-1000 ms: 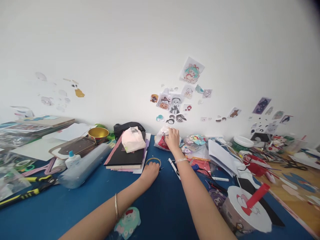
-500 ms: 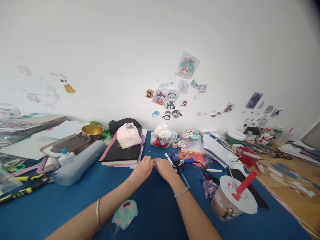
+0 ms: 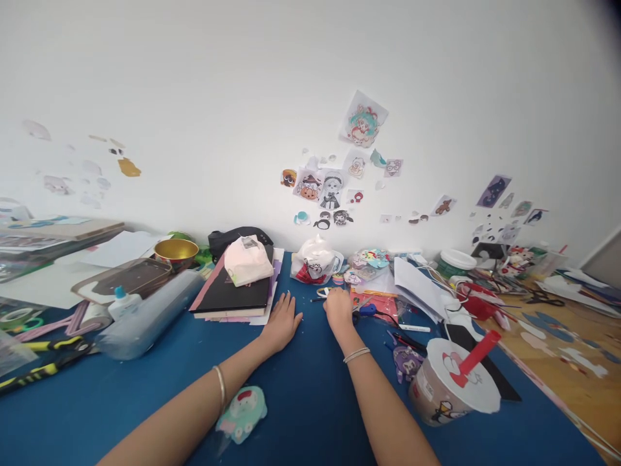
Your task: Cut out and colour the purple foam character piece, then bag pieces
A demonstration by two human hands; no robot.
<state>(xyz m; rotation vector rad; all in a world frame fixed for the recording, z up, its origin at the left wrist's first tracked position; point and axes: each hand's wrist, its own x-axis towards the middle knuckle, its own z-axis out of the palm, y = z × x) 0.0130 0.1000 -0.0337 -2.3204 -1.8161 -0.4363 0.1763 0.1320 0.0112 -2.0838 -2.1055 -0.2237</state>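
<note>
My left hand (image 3: 281,325) lies flat on the blue table cover (image 3: 291,395) with its fingers spread and nothing in it. Just left of it is the stack of books and papers with a black notebook (image 3: 235,289) on top. My right hand (image 3: 338,310) is closed, knuckles up, over a small cluster of pens and tools; what its fingers hold is hidden. A pen-like white and dark item (image 3: 320,294) shows by its fingertips. A blue-handled tool (image 3: 369,310) lies to its right. A teal character cutout (image 3: 242,414) rests near my left forearm.
A paper-covered cup (image 3: 453,382) with a red straw (image 3: 479,355) stands right of my right forearm. To the left lie a plastic roll (image 3: 152,317), a glue bottle (image 3: 123,302) and yellow-black pliers (image 3: 53,362). A tied white bag (image 3: 315,260) sits against the wall.
My hands were together at the middle and have parted. The left now lies flat on the table; the right has moved right onto the pens and tools, covering the scissors.
</note>
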